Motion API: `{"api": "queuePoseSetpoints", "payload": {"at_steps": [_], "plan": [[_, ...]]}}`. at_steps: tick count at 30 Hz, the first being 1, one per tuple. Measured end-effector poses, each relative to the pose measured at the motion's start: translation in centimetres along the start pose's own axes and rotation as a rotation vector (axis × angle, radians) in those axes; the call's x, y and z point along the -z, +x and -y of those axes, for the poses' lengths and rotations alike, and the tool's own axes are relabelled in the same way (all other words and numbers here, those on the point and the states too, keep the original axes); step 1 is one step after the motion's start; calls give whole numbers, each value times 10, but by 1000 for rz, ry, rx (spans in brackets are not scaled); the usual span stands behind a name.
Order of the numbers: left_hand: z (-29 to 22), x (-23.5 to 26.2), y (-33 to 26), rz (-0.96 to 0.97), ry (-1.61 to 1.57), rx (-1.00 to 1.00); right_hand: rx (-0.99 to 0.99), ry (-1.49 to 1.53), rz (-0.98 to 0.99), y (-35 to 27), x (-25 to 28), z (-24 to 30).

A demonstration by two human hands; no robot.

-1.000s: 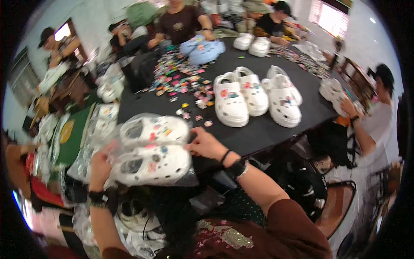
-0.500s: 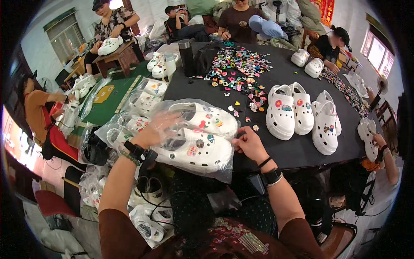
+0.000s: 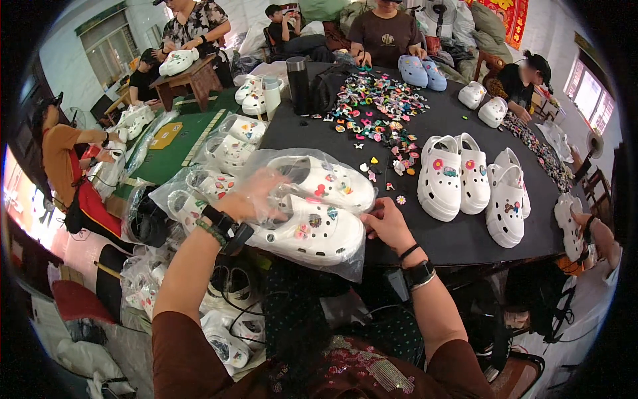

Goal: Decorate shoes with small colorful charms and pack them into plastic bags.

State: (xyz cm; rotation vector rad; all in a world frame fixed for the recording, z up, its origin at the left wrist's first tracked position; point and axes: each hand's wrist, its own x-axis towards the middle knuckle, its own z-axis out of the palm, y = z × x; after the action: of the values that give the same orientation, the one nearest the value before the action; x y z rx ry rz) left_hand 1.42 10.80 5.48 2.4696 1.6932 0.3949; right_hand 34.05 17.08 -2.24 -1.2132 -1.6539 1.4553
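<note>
White clogs [image 3: 316, 229] in a clear bag [image 3: 356, 261] sit at the table's [image 3: 312, 143] near edge. Left hand [image 3: 256, 197], blurred, at the heels; right hand [image 3: 389, 225], fingers bent, at the toes; grip unclear for both. Beyond: lettered brown shirt [image 3: 372, 33], red banner [image 3: 512, 20] with gold characters.

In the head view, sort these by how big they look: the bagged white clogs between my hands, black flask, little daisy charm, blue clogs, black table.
Black table
Bagged white clogs
Black flask and blue clogs: too alike to rank
Daisy charm
</note>
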Motion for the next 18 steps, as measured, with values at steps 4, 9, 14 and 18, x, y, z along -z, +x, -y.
{"api": "queuePoseSetpoints", "payload": {"at_steps": [4,9,14,18], "plan": [[-5,-5,7,0,80,-12,88,29,-56,6,-1,-15],[4,-17,-11,-37,106,49,128,-26,-67,2,-11,-5],[-21,-22,-21,-191,34,138,448,-342,-305,-1,-10,6],[-50,-44,-12,-339,39,187,718,-477,-235,-39,-11,96]]}}
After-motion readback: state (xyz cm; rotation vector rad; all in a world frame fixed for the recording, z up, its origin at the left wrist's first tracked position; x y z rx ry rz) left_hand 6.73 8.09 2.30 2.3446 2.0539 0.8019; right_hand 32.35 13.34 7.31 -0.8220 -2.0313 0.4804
